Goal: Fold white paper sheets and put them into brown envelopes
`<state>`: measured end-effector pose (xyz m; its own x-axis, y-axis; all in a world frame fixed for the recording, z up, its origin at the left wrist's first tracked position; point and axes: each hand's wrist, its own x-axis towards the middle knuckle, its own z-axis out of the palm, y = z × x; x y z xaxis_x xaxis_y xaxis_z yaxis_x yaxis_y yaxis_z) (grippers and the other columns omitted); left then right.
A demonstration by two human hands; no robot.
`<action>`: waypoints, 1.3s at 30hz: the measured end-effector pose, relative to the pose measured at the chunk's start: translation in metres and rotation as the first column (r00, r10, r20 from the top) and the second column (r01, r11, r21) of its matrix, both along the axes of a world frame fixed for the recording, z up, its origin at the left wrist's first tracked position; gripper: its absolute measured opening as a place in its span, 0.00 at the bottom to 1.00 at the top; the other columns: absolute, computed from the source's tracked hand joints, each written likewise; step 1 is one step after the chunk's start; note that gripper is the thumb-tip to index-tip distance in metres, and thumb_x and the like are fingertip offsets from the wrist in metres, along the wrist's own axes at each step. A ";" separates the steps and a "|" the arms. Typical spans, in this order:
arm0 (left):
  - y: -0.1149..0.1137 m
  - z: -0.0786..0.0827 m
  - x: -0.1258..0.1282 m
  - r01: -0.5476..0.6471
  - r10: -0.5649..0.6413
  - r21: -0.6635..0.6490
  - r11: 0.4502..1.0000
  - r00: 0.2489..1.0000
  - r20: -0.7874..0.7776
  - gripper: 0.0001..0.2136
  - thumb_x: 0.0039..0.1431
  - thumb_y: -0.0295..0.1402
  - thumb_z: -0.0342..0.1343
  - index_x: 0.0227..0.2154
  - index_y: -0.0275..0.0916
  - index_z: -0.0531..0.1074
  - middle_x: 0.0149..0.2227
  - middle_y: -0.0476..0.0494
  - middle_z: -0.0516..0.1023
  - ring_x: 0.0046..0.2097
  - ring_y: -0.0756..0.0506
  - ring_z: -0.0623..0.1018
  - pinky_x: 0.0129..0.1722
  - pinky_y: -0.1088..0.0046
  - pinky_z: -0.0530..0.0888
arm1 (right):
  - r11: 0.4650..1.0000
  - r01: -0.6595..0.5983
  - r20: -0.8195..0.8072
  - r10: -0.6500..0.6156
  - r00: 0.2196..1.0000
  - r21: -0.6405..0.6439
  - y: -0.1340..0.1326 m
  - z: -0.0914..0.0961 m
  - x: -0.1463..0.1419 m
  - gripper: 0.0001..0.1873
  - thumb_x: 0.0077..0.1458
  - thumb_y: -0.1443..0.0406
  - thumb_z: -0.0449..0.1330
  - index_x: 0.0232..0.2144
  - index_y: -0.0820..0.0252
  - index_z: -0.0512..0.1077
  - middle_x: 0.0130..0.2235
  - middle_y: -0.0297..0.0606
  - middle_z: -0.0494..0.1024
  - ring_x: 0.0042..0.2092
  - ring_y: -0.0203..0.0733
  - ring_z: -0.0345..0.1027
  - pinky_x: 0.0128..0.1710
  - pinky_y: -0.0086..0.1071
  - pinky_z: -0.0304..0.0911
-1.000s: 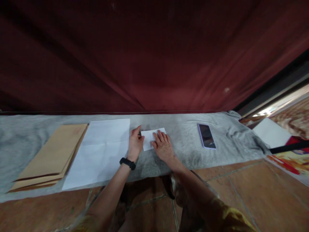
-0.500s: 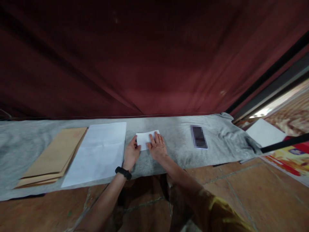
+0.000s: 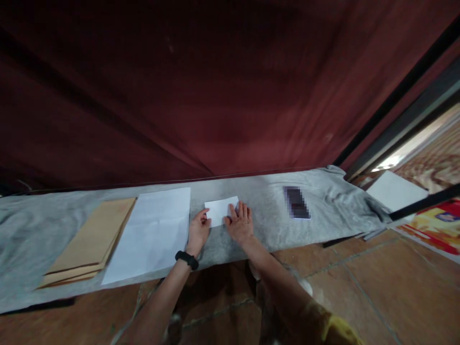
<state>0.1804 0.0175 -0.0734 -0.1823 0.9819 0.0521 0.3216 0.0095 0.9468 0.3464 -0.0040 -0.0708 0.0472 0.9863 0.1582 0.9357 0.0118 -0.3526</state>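
A small folded-looking piece of white paper (image 3: 218, 210) lies on the grey cloth between my hands. My left hand (image 3: 199, 231), with a black band at the wrist, pinches its left edge between thumb and fingers. Flat on the right part of the paper rests my right hand (image 3: 240, 223), its fingers stretched out and slightly spread. Left of my hands is a stack of large white sheets (image 3: 154, 230) with a crease across it. Beside that stack, further left, lie several brown paper envelopes or bags (image 3: 89, 235).
A pixelated dark phone-like object (image 3: 296, 203) lies on the grey cloth (image 3: 266, 191) to the right. Dark red fabric (image 3: 230, 96) hangs behind. At the far right are a dark metal bar (image 3: 424, 203), a white box-like thing (image 3: 395, 191) and a red-yellow printed package (image 3: 438, 223).
My right hand has slid a little to the right along the paper, uncovering more of it. My left hand stays at the left edge. The view has tilted slightly.
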 end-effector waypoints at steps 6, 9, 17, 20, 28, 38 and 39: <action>0.019 -0.008 -0.014 0.125 -0.119 -0.076 0.989 0.990 0.075 0.26 0.45 0.26 0.59 0.52 0.38 0.73 0.28 0.52 0.76 0.30 0.48 0.75 0.34 0.71 0.73 | 0.971 -0.239 0.005 0.239 0.971 0.026 0.012 0.009 -0.014 0.26 0.71 0.59 0.47 0.67 0.58 0.62 0.71 0.44 0.57 0.71 0.52 0.51 0.69 0.49 0.48; 0.029 -0.006 -0.015 0.185 -0.177 -0.118 0.976 0.981 0.076 0.29 0.47 0.25 0.59 0.56 0.36 0.70 0.30 0.50 0.78 0.31 0.47 0.77 0.35 0.71 0.75 | 0.959 -0.283 0.030 0.282 0.959 0.023 0.016 0.005 -0.016 0.25 0.71 0.58 0.47 0.66 0.55 0.64 0.70 0.42 0.59 0.70 0.51 0.53 0.69 0.48 0.49; -0.001 0.019 0.011 0.246 -0.184 0.015 0.969 0.762 -0.621 0.19 0.62 0.20 0.45 0.53 0.34 0.72 0.49 0.35 0.77 0.48 0.42 0.79 0.52 0.62 0.75 | 0.949 -0.313 0.104 0.307 0.946 0.045 0.017 -0.003 -0.009 0.26 0.72 0.56 0.48 0.67 0.56 0.62 0.70 0.43 0.59 0.70 0.52 0.52 0.69 0.50 0.47; -0.017 0.026 0.022 0.284 -0.159 0.007 0.959 0.559 -0.814 0.20 0.63 0.20 0.45 0.56 0.34 0.70 0.54 0.32 0.74 0.53 0.39 0.76 0.55 0.60 0.73 | 0.940 -0.339 0.127 0.332 0.935 0.035 0.018 -0.003 -0.003 0.26 0.72 0.56 0.48 0.67 0.54 0.62 0.71 0.41 0.58 0.70 0.52 0.52 0.69 0.50 0.46; -0.025 0.024 0.027 0.331 -0.145 -0.027 0.943 0.337 -0.930 0.23 0.64 0.20 0.43 0.61 0.33 0.65 0.66 0.26 0.63 0.54 0.36 0.74 0.53 0.56 0.73 | 0.951 -0.310 0.193 0.303 0.933 0.004 0.021 -0.006 0.020 0.27 0.71 0.54 0.48 0.69 0.52 0.59 0.71 0.39 0.56 0.71 0.53 0.51 0.69 0.50 0.46; -0.024 0.022 0.020 0.370 -0.215 -0.054 0.927 0.411 -0.886 0.25 0.62 0.17 0.42 0.60 0.35 0.67 0.65 0.31 0.67 0.60 0.36 0.72 0.56 0.55 0.72 | 0.985 -0.169 0.242 0.170 0.955 -0.022 0.030 -0.006 0.053 0.29 0.71 0.53 0.47 0.69 0.53 0.58 0.72 0.42 0.55 0.70 0.57 0.51 0.68 0.57 0.45; -0.022 0.021 0.018 0.377 -0.219 -0.039 0.925 0.447 -0.867 0.25 0.61 0.16 0.42 0.59 0.35 0.67 0.65 0.31 0.67 0.60 0.37 0.72 0.57 0.56 0.72 | 0.989 -0.147 0.237 0.145 0.961 -0.008 0.031 -0.005 0.055 0.29 0.71 0.54 0.47 0.69 0.55 0.58 0.71 0.45 0.56 0.70 0.58 0.52 0.68 0.57 0.45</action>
